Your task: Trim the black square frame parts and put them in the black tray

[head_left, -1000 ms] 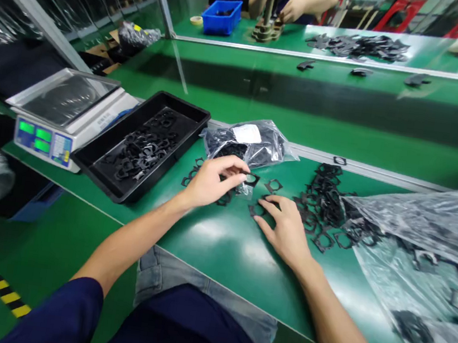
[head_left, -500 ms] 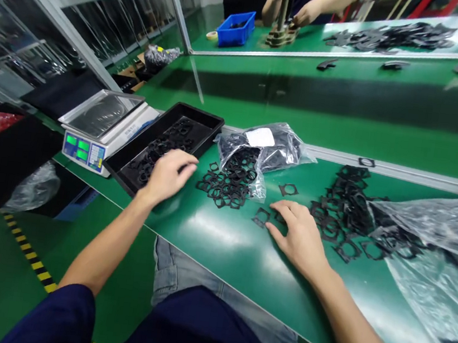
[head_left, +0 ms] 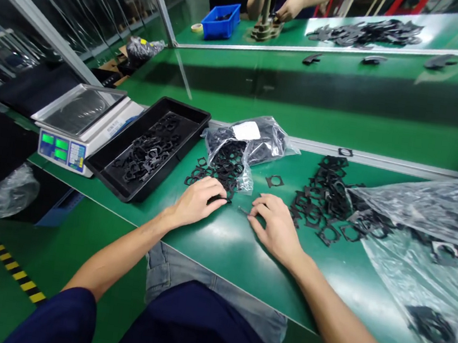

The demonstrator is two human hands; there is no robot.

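Observation:
My left hand [head_left: 198, 202] is closed in a pinch at the front of a small pile of black ring-shaped plastic frames [head_left: 224, 159]. A dark frame edge [head_left: 228, 200] shows at its fingertips. Across a short gap, my right hand [head_left: 275, 225] pinches a thin black frame [head_left: 244, 211], seen nearly edge-on. Behind the right hand lies one loose square frame [head_left: 274, 181] with a round hole. A larger heap of black frames [head_left: 328, 190] spreads to the right. Left of my left hand, a black tray [head_left: 137, 196] holds many more frames.
A clear bag of black parts [head_left: 272, 143] lies behind the small pile. The digital scale [head_left: 63, 151] stands left of the tray. Plastic sheeting [head_left: 431, 204] covers the right side. Across the bench, a co-worker's hand [head_left: 290, 8] is at a press [head_left: 267, 27] beside a blue bin [head_left: 220, 21].
My left hand has moved right from the tray to the small pile and now pinches a frame. My right hand has lifted a frame and shifted left. The camera view has shifted slightly.

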